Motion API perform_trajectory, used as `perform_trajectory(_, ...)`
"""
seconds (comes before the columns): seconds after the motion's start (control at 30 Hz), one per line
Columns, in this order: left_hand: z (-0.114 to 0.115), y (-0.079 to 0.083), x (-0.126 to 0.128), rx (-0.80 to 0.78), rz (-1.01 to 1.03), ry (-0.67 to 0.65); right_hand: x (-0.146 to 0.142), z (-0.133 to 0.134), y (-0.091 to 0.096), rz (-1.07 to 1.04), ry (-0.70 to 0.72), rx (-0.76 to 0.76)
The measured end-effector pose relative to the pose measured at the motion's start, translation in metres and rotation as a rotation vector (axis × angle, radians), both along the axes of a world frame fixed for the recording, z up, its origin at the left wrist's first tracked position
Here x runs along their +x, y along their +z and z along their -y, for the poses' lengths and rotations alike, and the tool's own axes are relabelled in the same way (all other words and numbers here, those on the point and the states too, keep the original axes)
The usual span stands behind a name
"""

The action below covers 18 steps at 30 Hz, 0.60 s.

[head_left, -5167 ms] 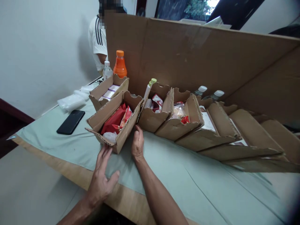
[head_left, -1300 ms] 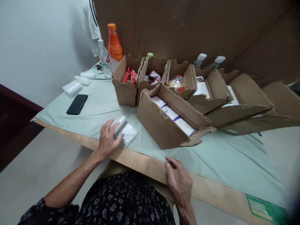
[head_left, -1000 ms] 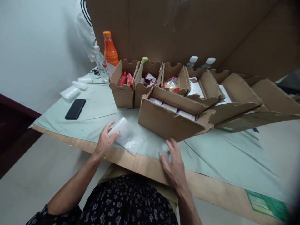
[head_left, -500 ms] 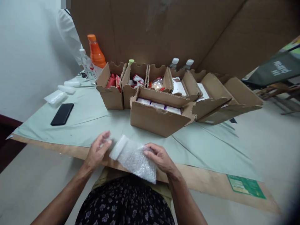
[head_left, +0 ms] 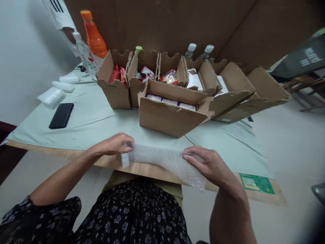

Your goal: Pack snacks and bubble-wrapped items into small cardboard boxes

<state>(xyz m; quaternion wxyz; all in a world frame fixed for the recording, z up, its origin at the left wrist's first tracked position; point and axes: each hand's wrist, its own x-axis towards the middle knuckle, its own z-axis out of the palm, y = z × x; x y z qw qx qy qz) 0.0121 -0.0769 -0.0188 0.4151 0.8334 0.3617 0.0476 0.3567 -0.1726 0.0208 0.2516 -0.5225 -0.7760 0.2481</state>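
A clear sheet of bubble wrap (head_left: 157, 157) stretches between my hands above the table's front edge. My left hand (head_left: 118, 144) pinches it at the left end, where a short flap hangs below the fingers. At the upper right, my right hand (head_left: 207, 162) grips it between thumb and fingers, and a loose corner droops beneath that hand. Just beyond the sheet stands a cardboard box (head_left: 170, 117) with several white packs (head_left: 169, 101) inside.
Behind is a row of cardboard bins (head_left: 115, 95) with red packets and white items. Left are a black phone (head_left: 61, 116), rolled bubble wrap (head_left: 50, 96), an orange bottle (head_left: 95, 39) and a clear bottle (head_left: 82, 51). A person in a white sleeve (head_left: 59, 15) stands at the back left.
My left hand, apart from the bubble wrap before, now holds its left end. The sheet has been drawn out wider as my right hand moved right. The view has tilted down a little.
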Motion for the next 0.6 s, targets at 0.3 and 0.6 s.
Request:
perform_trajectory(0.3,-0.022,0.007,-0.03,0.01,-0.232,0.177,0.044,-0.011,-0.045,0.049,-0.214,-0.186)
perform_trajectory(0.6,0.037,-0.028,0.01,0.88,-0.166,0.345,0.007,0.0,-0.081,0.324,-0.462,0.31)
